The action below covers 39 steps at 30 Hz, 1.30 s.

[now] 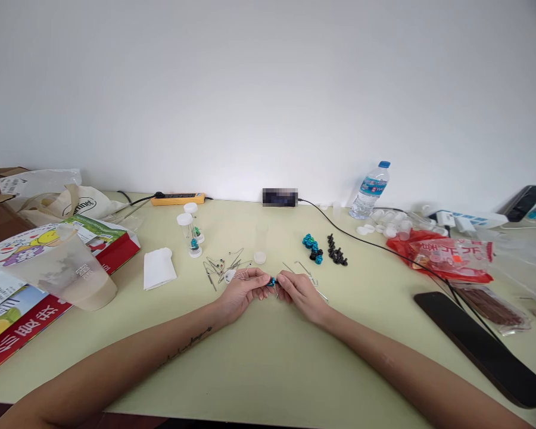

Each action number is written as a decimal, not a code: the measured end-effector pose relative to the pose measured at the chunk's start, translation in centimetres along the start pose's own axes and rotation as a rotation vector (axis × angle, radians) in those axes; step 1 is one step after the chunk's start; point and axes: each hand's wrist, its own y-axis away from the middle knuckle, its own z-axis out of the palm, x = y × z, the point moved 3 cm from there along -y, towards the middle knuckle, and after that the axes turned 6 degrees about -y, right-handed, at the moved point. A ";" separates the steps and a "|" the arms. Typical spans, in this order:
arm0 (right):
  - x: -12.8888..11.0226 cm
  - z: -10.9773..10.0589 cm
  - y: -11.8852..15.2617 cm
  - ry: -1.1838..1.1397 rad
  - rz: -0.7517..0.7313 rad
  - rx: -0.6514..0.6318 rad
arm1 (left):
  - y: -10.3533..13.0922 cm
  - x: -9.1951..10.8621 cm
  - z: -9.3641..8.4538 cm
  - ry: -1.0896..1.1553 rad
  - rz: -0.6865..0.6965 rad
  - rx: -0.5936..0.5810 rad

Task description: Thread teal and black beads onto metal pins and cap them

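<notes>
My left hand (243, 292) and my right hand (300, 293) meet at the middle of the table, fingertips pinched from both sides on a small blue and black part (272, 281). Its exact kind is too small to make out. Thin bent metal wires (221, 262), some with small coloured tips, lie scattered beside my left hand. More metal rods (311, 275) lie by my right hand. Just beyond my fingers is a clear tube (261, 238). Blue parts (311, 244) and black screw-like pieces (335, 250) form two groups farther right.
Two white-capped clear tubes (190, 235) stand left of the wires, near a folded white paper (159, 268). A cup (83, 271) rests at left. A water bottle (370, 192), cable, red bag (442, 274) and black slab (477, 342) occupy the right.
</notes>
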 end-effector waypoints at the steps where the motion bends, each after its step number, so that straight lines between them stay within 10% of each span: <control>1: 0.0 0.0 0.0 -0.003 0.004 -0.006 | 0.0 0.0 0.0 0.005 0.001 0.000; 39: 0.1 0.1 0.1 -0.040 0.022 0.094 | -0.3 0.2 -0.3 0.019 0.026 0.071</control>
